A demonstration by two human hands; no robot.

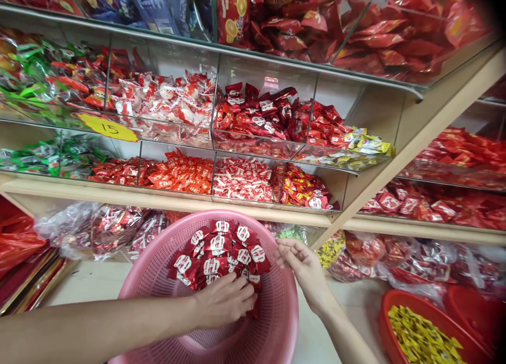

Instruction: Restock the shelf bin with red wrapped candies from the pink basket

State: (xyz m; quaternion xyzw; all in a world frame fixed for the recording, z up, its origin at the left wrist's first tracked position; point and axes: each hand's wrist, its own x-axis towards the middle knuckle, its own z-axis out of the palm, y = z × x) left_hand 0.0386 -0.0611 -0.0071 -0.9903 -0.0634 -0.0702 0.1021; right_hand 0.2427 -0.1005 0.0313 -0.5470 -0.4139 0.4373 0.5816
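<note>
Pink perforated plastic forms the basket (148, 250) in front of you, with dark red packets (217, 242) marked in white lying in its far half. Your left hand (226, 302) is palm down over their near edge, fingers loosely curled; I cannot tell whether it grips one. Your right hand (304, 269) has its fingers drawn narrow at the basket's right rim; whether they pinch anything is unclear. Lean on that rim and the basket could tip; sweep too hard with the left and packets could slide down the bare near side or spill over.

To your right, a red tub (422, 304) holds small yellow packets (422, 337). Behind the basket, clear bags (114, 227) of wrapped goods sit under the wooden shelf (118, 195). Its lowest clear compartments hold orange-red packets (179, 174) and red-and-white sweets (243, 179). One row up, more dark red wrappers (261, 111) fill a bin, right of a yellow tag (108, 127) reading 15. Highest are blue packs (162, 5) and red orange-slice packs (235, 13).
</note>
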